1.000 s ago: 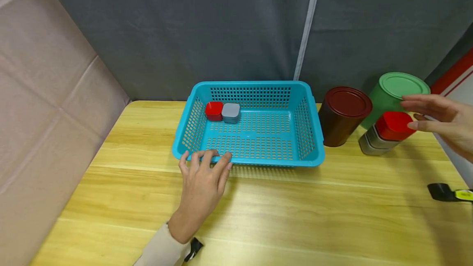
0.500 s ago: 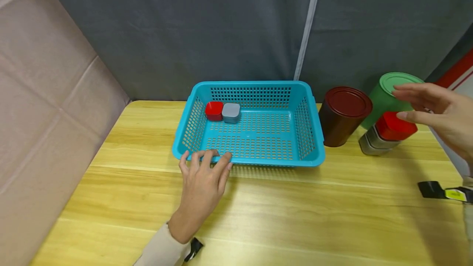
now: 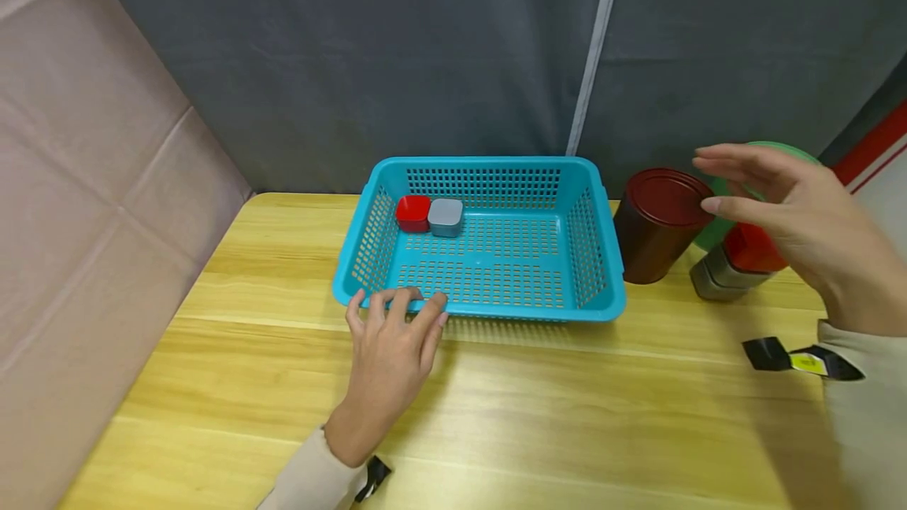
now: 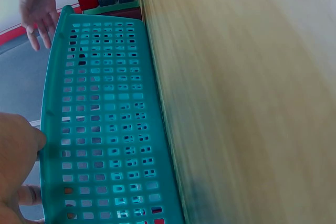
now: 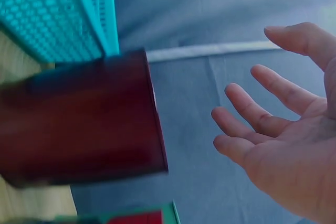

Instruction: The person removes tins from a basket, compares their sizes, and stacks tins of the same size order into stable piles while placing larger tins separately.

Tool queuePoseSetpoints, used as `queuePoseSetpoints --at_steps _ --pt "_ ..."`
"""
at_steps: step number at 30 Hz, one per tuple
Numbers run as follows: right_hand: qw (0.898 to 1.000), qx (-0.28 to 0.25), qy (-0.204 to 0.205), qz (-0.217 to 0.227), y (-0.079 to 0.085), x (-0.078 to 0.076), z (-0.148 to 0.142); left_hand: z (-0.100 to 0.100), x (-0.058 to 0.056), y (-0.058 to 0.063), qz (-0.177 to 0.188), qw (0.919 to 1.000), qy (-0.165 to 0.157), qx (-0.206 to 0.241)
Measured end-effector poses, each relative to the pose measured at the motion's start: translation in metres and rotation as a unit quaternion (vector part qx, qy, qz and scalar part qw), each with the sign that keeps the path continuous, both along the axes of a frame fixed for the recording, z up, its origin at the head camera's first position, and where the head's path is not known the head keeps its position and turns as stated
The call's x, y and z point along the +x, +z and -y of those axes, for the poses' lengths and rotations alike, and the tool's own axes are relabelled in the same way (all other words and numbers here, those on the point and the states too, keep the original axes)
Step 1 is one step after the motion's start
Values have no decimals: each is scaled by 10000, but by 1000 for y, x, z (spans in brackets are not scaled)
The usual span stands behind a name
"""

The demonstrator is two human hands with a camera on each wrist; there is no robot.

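A turquoise plastic basket (image 3: 588,312) stands on the table. Inside it, at the left, a red square container (image 3: 413,215) sits beside a grey one (image 3: 446,219). My left hand (image 3: 388,356) holds the basket's near rim, fingers hooked over it; the left wrist view shows the thumb on the outer side. Right of the basket stands a dark red lidded canister (image 3: 655,230). My right hand (image 3: 801,219) hovers beside and above its lid, fingers spread and apart from it in the right wrist view (image 5: 283,129). That hand partly hides a green canister (image 3: 712,233).
A red container (image 3: 753,249) tops a leaning stack with grey containers (image 3: 716,282) below, right of the dark red canister. A grey curtain (image 3: 425,53) hangs behind the table (image 3: 538,415), and a pale cloth (image 3: 92,179) hangs at the left.
My right hand has moved left, from over the red-topped stack to near the dark red canister's lid, holding nothing. The left hand has kept its hold on the basket rim.
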State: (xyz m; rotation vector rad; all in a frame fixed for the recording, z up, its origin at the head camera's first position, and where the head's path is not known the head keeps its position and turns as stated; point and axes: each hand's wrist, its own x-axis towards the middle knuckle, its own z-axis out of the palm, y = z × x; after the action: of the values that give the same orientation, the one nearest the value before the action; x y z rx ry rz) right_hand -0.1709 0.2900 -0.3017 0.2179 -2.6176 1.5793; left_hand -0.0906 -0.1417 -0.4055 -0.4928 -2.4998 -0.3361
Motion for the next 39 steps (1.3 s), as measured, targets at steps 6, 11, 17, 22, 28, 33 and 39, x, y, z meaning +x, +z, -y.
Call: queuePoseSetpoints --at_steps 6,11,17,22,28,33,39 --pt "9997 -32 218 38 7 -7 22 -1 0 0 5 10000 18 -26" --pt "9991 -135 372 157 14 -13 42 -1 1 0 25 10000 34 -42" --pt "9977 -316 540 260 21 -24 69 -1 1 0 -3 10000 43 -69" --pt "9956 -500 702 360 21 -34 89 0 0 -1 -41 10000 35 -71" --pt "9910 -885 965 286 16 -48 108 0 0 -1 -34 10000 22 -59" --pt "9855 -1209 1176 180 11 -58 120 -1 -1 -2 20 10000 52 -82" --pt "9822 -1375 1271 161 2 -71 134 -1 0 -2 54 9999 88 -96"
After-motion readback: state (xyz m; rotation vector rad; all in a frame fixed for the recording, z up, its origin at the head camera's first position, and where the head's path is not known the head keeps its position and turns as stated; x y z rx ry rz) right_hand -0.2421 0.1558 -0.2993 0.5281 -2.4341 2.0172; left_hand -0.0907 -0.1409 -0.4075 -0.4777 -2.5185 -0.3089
